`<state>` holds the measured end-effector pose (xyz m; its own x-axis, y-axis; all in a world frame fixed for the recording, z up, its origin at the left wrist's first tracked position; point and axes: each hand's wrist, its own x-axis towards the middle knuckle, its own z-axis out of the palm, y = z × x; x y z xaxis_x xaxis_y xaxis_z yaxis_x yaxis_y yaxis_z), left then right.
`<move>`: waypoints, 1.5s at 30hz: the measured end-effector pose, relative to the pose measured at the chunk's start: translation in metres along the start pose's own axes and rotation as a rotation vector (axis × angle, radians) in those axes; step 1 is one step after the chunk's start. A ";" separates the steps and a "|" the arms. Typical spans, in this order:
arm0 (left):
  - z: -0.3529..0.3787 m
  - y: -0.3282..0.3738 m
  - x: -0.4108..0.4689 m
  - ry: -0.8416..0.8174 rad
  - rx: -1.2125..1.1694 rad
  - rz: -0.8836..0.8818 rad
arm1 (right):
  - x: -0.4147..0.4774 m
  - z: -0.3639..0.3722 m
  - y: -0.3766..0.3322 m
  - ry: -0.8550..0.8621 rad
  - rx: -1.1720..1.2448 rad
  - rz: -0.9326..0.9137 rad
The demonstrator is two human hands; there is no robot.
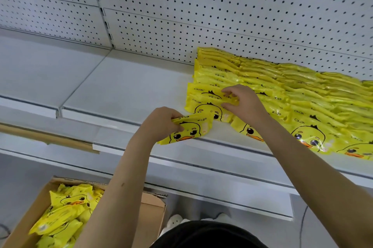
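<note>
White pegboard (222, 5) backs a shelf (125, 90) lined with yellow packs (302, 94). The left hand (161, 122) grips one pack (193, 129) at the shelf's front edge; the right hand (246, 102) pinches a shelved pack (203, 94). It looks soft, light and slick, best held across its sides

bare shelf (125, 84) open left of the yellow packs (282, 94), pegboard wall (222, 15) blocking behind them

I saw a shop: white pegboard shelving (222, 15) carried rows of identical yellow duck packets (302, 94), and a stock carton (153, 207) stood below.
</note>
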<state>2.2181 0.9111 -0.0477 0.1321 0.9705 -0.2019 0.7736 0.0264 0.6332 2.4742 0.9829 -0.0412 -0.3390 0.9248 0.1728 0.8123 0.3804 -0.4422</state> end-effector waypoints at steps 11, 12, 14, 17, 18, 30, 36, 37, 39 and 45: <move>0.026 0.023 0.055 0.216 0.403 0.280 | -0.019 -0.007 -0.003 -0.002 0.096 0.022; 0.029 0.024 0.057 0.241 0.393 0.312 | -0.020 -0.005 -0.002 -0.038 0.052 0.014; 0.035 0.027 0.060 0.275 0.368 0.361 | -0.022 -0.001 -0.001 -0.071 -0.012 0.005; 0.042 0.032 0.058 0.333 0.382 0.413 | -0.025 0.005 -0.003 -0.042 -0.116 0.002; 0.045 0.032 0.056 0.365 0.385 0.429 | -0.026 0.007 -0.003 -0.031 -0.155 -0.006; 0.051 0.007 0.040 0.444 0.563 0.387 | -0.036 0.025 -0.007 0.025 -0.340 -0.023; 0.060 0.017 0.042 0.459 0.525 0.360 | -0.041 0.028 -0.006 0.044 -0.338 0.011; 0.061 0.016 0.042 0.465 0.519 0.361 | -0.043 0.029 -0.006 0.046 -0.344 0.015; 0.062 0.015 0.043 0.468 0.517 0.352 | -0.045 0.030 -0.006 0.043 -0.358 0.023; 0.066 0.018 0.040 0.412 0.461 0.221 | -0.053 0.029 -0.007 0.114 -0.242 0.104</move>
<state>2.2784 0.9341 -0.0934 0.1415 0.9561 0.2568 0.9537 -0.2012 0.2235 2.4724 0.9310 -0.0723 -0.2037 0.9487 0.2420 0.9341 0.2623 -0.2422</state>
